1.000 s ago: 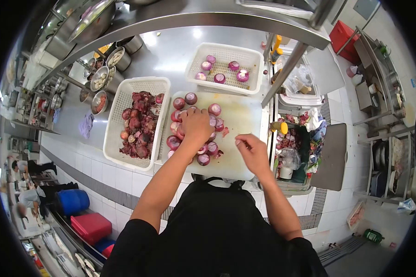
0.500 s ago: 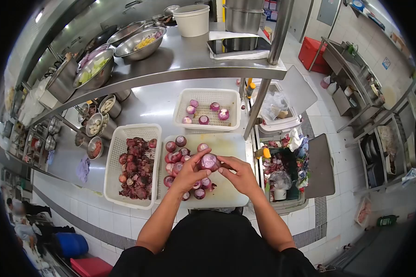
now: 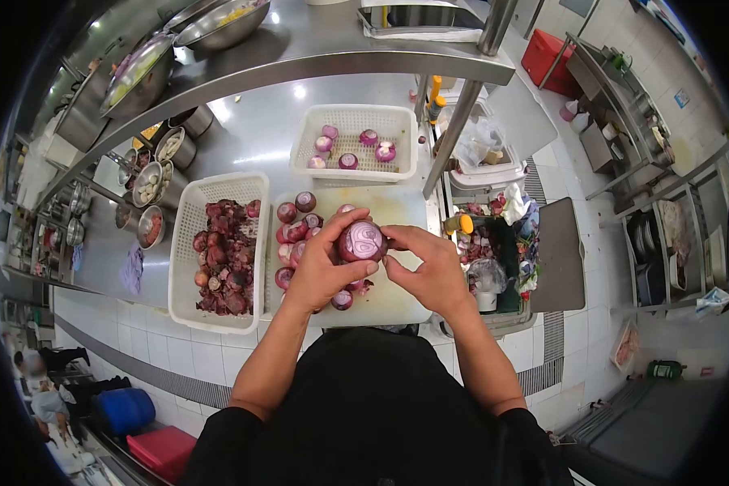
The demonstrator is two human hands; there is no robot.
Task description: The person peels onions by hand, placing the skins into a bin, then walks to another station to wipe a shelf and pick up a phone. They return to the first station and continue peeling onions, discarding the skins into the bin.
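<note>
A red onion [image 3: 363, 242] with a cut, ringed face turned up is held over the cutting board [image 3: 405, 296]. My left hand [image 3: 326, 263] grips it from the left, thumb and fingers around it. On its right side, my right hand [image 3: 426, 263] touches it with the fingertips, its thumb a little apart. Several red onions [image 3: 286, 212] with trimmed ends lie on the board, partly hidden behind my left hand. Beyond the board, a white basket [image 3: 355, 172] holds several partly peeled onions. Left of the board, another white basket [image 3: 258, 296] holds onions and loose dark skins.
A steel shelf [image 3: 316, 66] with bowls crosses above the table. Metal pots [image 3: 178, 150] stand at the left. An open bin [image 3: 506, 322] with scraps is right of the board. A blue barrel [image 3: 125, 411] and people stand at the lower left.
The view has shifted, so the table and baskets appear higher. Both hands have brought the onion closer to the camera, where it looks larger.
</note>
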